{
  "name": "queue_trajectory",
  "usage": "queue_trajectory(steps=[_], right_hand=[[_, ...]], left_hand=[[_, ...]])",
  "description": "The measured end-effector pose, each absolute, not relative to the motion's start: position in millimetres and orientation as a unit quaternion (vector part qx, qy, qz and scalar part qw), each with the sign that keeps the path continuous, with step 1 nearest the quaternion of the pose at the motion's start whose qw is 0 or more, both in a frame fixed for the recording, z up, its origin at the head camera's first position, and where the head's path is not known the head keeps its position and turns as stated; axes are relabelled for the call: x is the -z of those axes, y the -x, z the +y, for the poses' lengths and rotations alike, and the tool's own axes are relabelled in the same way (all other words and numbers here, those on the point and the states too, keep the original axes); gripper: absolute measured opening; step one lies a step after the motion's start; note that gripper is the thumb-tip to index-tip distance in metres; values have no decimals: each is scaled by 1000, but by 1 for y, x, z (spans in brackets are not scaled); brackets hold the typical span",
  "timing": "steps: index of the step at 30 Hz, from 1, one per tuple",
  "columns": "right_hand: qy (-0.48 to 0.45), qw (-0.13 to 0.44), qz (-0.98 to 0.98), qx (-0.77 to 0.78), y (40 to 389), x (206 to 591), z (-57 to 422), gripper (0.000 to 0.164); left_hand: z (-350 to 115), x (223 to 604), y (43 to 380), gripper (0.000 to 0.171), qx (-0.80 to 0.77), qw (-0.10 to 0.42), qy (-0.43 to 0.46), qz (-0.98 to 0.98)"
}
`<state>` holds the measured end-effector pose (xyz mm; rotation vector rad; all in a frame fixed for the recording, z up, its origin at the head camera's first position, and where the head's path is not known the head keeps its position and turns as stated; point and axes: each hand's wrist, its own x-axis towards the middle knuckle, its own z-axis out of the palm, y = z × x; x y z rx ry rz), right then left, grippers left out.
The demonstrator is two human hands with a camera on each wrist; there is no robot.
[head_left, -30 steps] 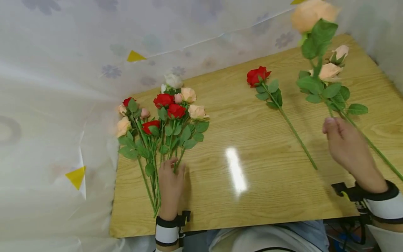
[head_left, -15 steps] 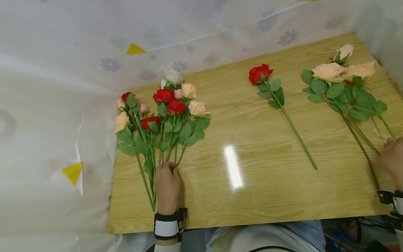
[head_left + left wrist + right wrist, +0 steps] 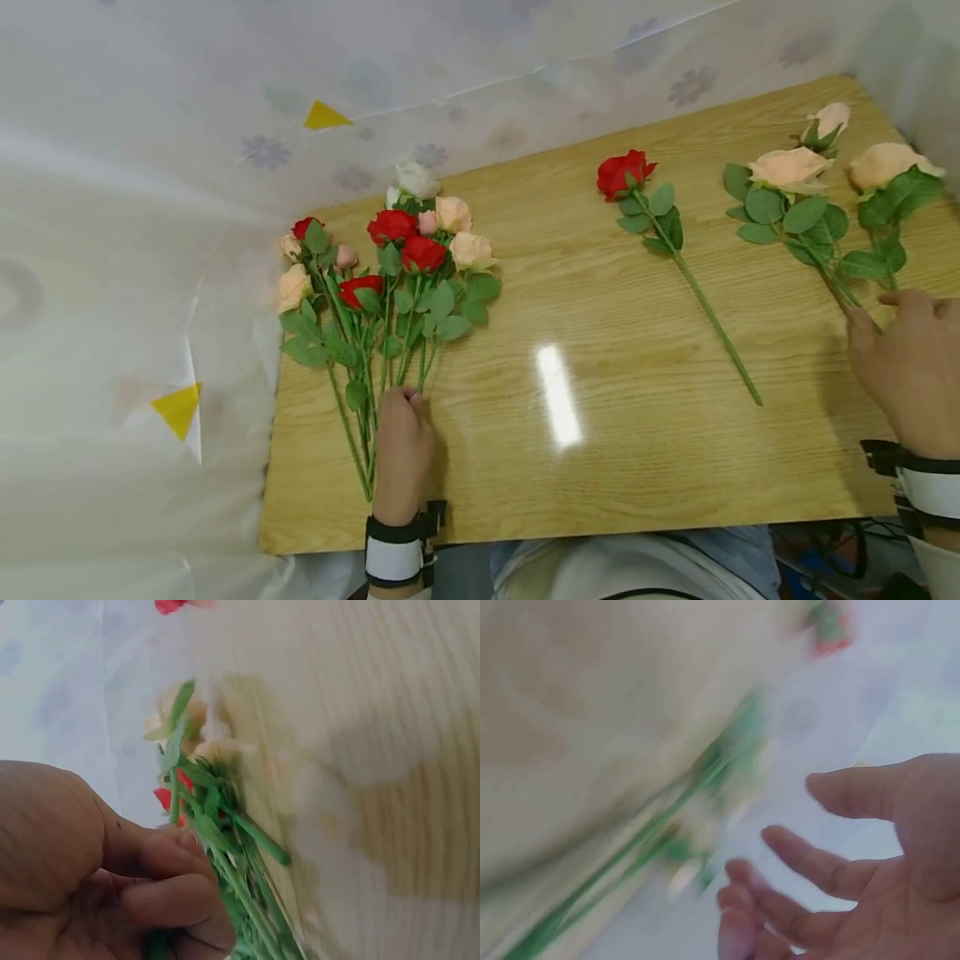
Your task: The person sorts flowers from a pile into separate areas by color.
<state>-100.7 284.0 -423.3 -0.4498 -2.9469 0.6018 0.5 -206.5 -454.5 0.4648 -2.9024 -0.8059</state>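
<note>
My left hand (image 3: 403, 450) grips green rose stems near the front left of the table, its fingers curled round them in the left wrist view. Above it spread red roses (image 3: 424, 253), peach roses (image 3: 471, 251) and a white rose (image 3: 417, 180). More stems lie just left of the hand. At the far right, my right hand (image 3: 911, 367) hovers by the stems of a peach rose (image 3: 792, 170) and another peach rose (image 3: 887, 165). The right wrist view shows its fingers (image 3: 855, 791) spread and loosely bent, with nothing between them. That view is blurred.
One red rose (image 3: 624, 175) with a long stem lies alone right of the middle of the wooden table (image 3: 600, 333). A pale rosebud (image 3: 828, 123) lies at the back right. A patterned plastic sheet (image 3: 487, 100) stands behind the table.
My right hand held a raised peach rose, laid it beside the others at the right, let go, and has moved back left. The left hand has stayed at the stems, its fingers closing in.
</note>
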Motion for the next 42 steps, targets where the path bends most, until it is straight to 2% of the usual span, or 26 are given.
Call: queue_trajectory(steps=[4,6,12,14,16,18,25,28,32,34,37,39,42], right_hand=[[-39,77,-964,-251,102,411,230,35],[-105,31,-939,-328,101,407,197,33],[-194,-153,-837,-487,86,402,106,37],[-208,-188,-791,-543,79,400,85,36],[-208,-193,-755,-591,72,398,71,33],[-201,-175,-732,-628,65,397,62,31],[-162,-53,-710,-683,58,393,64,26],[-161,-14,-652,-740,63,390,75,25],[-149,34,-542,-826,77,379,99,25],[-141,56,-516,-843,85,373,119,24],[-111,78,-542,-829,94,366,159,24],[-71,83,-626,-772,98,364,190,25],[4,108,-774,-623,102,369,235,22]], left_hand=[[-194,443,0,23,338,40,-133,-931],[-183,438,1,23,376,53,-100,-920],[-129,427,4,16,470,103,44,-876],[-110,423,5,17,508,103,79,-852],[-93,419,6,16,547,95,98,-826],[-81,417,6,17,576,90,105,-805],[-63,413,7,17,590,82,140,-791],[-64,413,6,21,571,80,167,-800],[-82,417,5,26,514,104,170,-834],[-101,421,6,26,485,130,136,-854],[-143,429,7,27,429,159,34,-889],[-171,438,8,29,364,173,-45,-914],[-206,453,8,36,282,159,-152,-934]])
